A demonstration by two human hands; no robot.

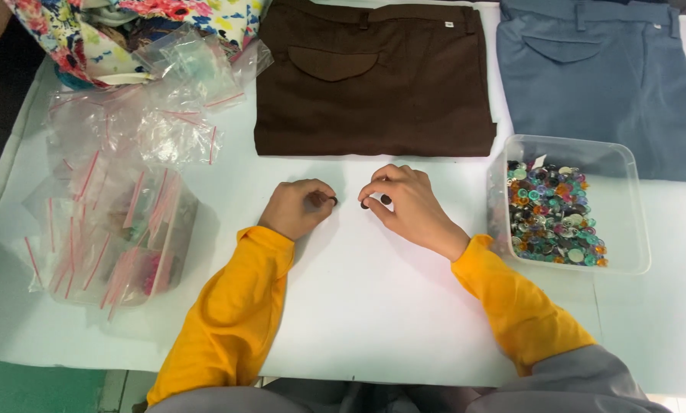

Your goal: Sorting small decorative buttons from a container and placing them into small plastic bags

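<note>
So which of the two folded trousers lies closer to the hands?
The dark brown trousers, folded straight beyond both hands; the blue-grey trousers lie further right, behind the clear tub of buttons.

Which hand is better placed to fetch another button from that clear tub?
Probably the right hand: the clear tub of mixed buttons sits just to its right. The left hand lies farther away, nearer the zip bags, and would have to cross over.

To your left lay a heap of clear zip bags with red seal strips, at your right stood a clear plastic tub of coloured buttons, small white tags marked both trousers' waistbands.
</note>
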